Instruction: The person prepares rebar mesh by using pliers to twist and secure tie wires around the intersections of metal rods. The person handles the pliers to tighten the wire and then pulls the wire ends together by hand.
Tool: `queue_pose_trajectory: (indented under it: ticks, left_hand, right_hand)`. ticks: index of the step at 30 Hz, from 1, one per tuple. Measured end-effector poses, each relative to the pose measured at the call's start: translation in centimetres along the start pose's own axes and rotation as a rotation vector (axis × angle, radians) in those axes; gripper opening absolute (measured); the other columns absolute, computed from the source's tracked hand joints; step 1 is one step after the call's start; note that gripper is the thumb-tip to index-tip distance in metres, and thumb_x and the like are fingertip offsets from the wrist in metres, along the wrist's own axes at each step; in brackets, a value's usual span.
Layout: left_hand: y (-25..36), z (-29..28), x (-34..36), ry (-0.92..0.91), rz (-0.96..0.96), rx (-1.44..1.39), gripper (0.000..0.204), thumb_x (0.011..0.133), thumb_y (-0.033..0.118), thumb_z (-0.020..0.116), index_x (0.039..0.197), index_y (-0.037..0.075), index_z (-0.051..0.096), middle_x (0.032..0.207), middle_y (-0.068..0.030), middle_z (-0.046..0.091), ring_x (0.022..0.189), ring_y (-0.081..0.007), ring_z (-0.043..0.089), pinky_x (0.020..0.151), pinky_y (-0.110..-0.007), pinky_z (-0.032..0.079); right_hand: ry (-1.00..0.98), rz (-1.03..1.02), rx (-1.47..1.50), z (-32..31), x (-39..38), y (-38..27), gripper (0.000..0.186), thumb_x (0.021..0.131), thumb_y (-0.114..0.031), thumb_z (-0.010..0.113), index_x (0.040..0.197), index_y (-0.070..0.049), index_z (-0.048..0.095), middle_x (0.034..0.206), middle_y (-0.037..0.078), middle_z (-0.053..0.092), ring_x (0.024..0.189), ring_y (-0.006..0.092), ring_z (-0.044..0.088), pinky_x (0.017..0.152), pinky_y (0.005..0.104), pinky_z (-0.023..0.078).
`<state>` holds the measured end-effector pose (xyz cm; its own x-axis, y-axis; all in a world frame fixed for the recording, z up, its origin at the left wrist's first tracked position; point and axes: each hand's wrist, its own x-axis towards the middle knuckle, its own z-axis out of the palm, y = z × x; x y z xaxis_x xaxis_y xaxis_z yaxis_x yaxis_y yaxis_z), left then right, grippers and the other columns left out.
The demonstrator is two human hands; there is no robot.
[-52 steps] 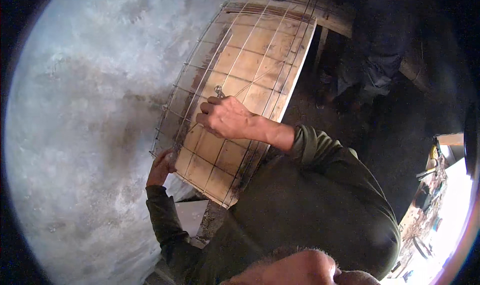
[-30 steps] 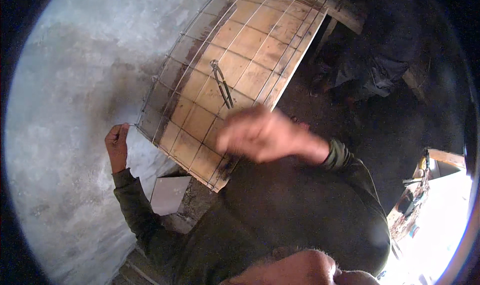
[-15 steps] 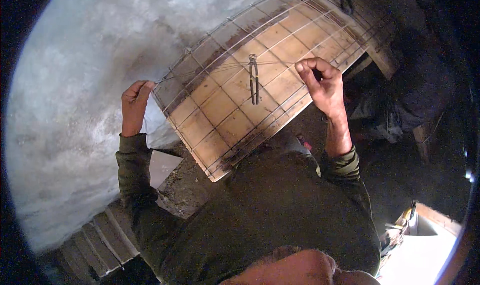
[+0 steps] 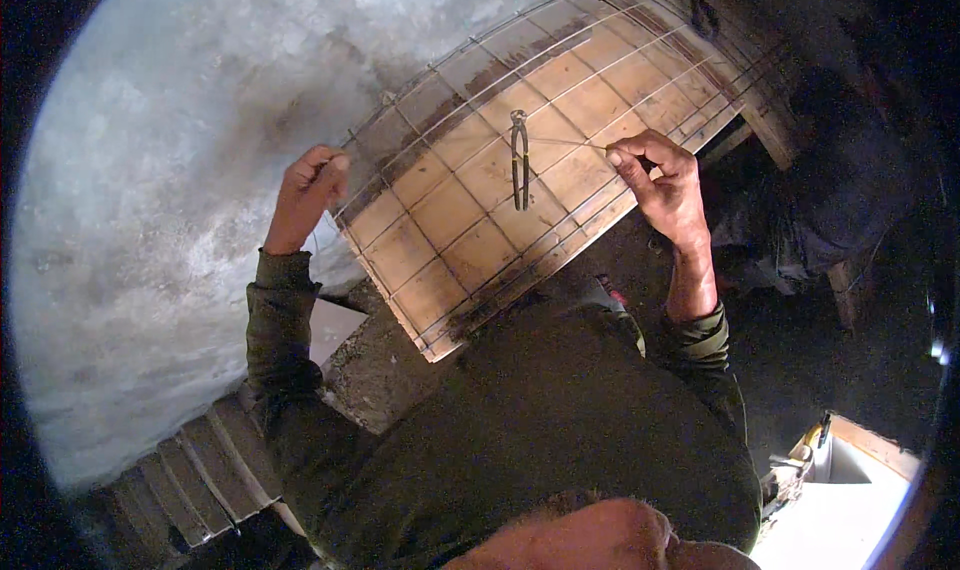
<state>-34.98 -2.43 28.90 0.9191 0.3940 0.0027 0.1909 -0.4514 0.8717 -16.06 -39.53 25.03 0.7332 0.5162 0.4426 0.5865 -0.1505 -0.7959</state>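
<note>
A wire mesh grid (image 4: 466,238) lies over a long wooden board (image 4: 425,280). Dark end-cutting pincers (image 4: 520,165) with yellow marks rest on the mesh near its middle, jaws pointing away from me. Over the board's right side, my right hand (image 4: 668,192) pinches thin wire (image 4: 575,143) between thumb and forefinger; the wire runs left towards the pincers' head. My left hand (image 4: 308,195) is closed just beyond the mesh's left corner, in front of the wall. A thin strand shows below it, apparently from its fingers, though the grip itself is hard to see.
A pale, mottled wall (image 4: 170,210) rises along the left. Ridged grey slabs (image 4: 205,480) are at the lower left. A brightly lit box with tools (image 4: 835,480) stands at the lower right. Dark cloth (image 4: 850,200) and a wooden post (image 4: 848,290) are on the right.
My left hand has moved right and turned, closer to the mesh corner. The wires stretched between both hands no longer run taut to the left hand. My right hand has shifted slightly right and nearer.
</note>
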Motion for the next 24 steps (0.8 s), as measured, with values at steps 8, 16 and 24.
queue_pose_trajectory:
  ticks: [8, 16, 24]
  left_hand:
    - [0.5, 2.2, 2.0, -0.227, 0.033, 0.122, 0.025, 0.094, 0.023, 0.050, 0.101, 0.002, 0.063, 0.067, 0.0014, 0.057, 0.059, -0.0049, 0.046, 0.055, -0.021, 0.038]
    - [3.0, 6.0, 2.2, -0.510, 0.323, 0.141, 0.024, 0.093, 0.021, 0.050, 0.094, 0.000, 0.061, 0.076, -0.0013, 0.060, 0.065, -0.0069, 0.053, 0.059, -0.024, 0.044]
    - [8.7, 12.3, 1.3, -0.652, -0.010, -0.170, 0.022, 0.095, 0.020, 0.048, 0.098, 0.002, 0.060, 0.068, 0.0027, 0.052, 0.059, -0.0036, 0.044, 0.052, -0.020, 0.036]
  right_hand:
    - [0.015, -0.086, -0.008, -1.7, 0.5, 0.2, 0.007, 0.082, -0.007, 0.065, 0.087, -0.001, 0.066, 0.081, 0.010, 0.065, 0.076, 0.0193, 0.061, 0.068, 0.0288, 0.048]
    - [0.025, -0.226, -0.050, -0.6, 0.8, -0.2, 0.005, 0.079, -0.007, 0.067, 0.083, -0.004, 0.066, 0.083, 0.009, 0.066, 0.077, 0.0241, 0.061, 0.070, 0.0331, 0.049]
    - [0.156, -0.465, -0.354, 2.9, 1.7, -2.0, 0.011, 0.073, -0.007, 0.067, 0.082, -0.014, 0.066, 0.086, 0.000, 0.064, 0.082, 0.0232, 0.060, 0.069, 0.0335, 0.050]
